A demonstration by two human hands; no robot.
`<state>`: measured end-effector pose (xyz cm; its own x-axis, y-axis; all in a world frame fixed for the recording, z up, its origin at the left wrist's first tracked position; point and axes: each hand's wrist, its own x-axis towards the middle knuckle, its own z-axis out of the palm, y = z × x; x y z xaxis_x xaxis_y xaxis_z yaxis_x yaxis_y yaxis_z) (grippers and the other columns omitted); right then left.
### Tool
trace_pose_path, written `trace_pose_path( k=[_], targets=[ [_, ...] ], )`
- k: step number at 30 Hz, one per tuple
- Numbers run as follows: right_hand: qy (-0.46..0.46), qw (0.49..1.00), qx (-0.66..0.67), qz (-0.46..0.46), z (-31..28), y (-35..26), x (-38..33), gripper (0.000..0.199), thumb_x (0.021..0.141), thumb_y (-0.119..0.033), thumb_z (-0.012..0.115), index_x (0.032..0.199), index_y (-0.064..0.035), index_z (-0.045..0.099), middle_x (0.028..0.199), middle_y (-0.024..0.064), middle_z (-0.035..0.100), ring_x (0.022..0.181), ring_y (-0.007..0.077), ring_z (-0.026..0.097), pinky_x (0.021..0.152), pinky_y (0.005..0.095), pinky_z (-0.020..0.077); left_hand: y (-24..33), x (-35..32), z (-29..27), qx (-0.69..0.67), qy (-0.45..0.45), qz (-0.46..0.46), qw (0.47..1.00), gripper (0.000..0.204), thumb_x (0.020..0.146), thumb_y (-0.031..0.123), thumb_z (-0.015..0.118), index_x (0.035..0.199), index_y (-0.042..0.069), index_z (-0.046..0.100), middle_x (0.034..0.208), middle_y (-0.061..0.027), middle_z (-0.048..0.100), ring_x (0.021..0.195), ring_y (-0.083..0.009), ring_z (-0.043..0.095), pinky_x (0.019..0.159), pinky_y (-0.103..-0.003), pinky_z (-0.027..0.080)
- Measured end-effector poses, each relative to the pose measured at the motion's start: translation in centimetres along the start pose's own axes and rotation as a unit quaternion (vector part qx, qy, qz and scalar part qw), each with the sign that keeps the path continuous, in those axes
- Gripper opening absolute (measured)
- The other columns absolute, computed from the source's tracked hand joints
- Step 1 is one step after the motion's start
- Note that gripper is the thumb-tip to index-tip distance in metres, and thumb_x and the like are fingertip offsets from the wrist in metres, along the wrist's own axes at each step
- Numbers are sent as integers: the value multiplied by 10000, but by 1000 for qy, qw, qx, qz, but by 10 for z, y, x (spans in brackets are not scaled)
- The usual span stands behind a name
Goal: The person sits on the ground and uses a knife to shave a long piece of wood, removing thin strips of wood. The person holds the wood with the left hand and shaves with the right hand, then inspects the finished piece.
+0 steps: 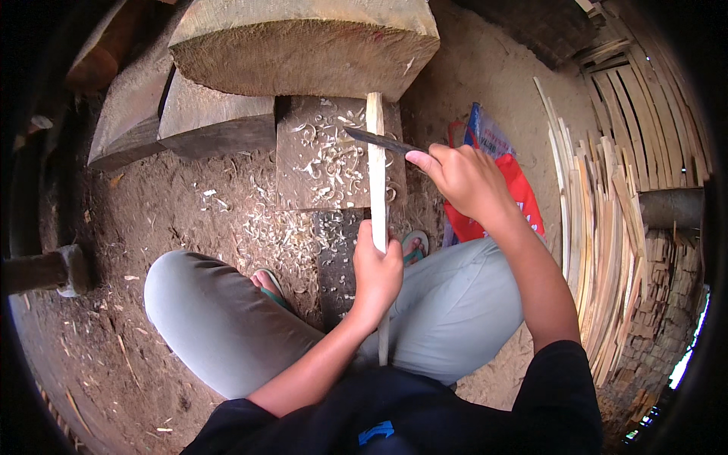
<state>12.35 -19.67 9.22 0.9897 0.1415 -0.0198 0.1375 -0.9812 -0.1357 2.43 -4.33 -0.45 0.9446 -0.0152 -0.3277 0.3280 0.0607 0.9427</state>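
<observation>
A pale wooden stick (pixel 378 180) stretches from my lap to the big wooden block ahead, its far end at the block's near face. My left hand (pixel 378 265) is closed round the stick partway along. In my right hand (pixel 462 177) is a knife (pixel 390 143), its handle hidden in my fist. The dark blade lies across the stick near its far end, pointing left. Curled wood shavings (pixel 334 161) lie under and beside the stick on a flat board (pixel 292 182).
A large wooden block (pixel 311 57) stands ahead, with more cut blocks (pixel 216 117) to its left. Long split wood strips (pixel 588 250) are stacked at the right. A red bag (pixel 519 193) lies beyond my right knee. A hammer-like tool (pixel 53 271) shows at the left edge.
</observation>
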Motion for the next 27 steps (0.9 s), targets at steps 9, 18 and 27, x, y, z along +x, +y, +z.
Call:
trace_pose_path(
  k=[9,18,27],
  targets=[
    [80,995,-56,-35,6,-24,20,588,970,-547,540,701,-48,699,618,207,651,602,386,683,529,465,544,-2,2,0,-1,-6,-28,1000,116,858,-12,532,964,14,494,786,-107,531,719,-192,542,676,-359,465],
    [78,994,-78,-18,7,6,7,588,961,-572,542,706,-64,691,625,214,649,611,411,677,518,503,533,4,2,1,7,-11,-22,1000,138,842,-3,549,960,27,484,788,-41,488,707,-139,477,643,-320,424],
    [76,994,-75,-6,6,3,7,571,978,-554,529,732,-68,700,624,220,653,624,400,691,531,486,551,3,7,-4,1,-2,-28,1000,139,834,-26,516,962,3,471,742,-96,486,687,-185,509,647,-354,443]
  ],
)
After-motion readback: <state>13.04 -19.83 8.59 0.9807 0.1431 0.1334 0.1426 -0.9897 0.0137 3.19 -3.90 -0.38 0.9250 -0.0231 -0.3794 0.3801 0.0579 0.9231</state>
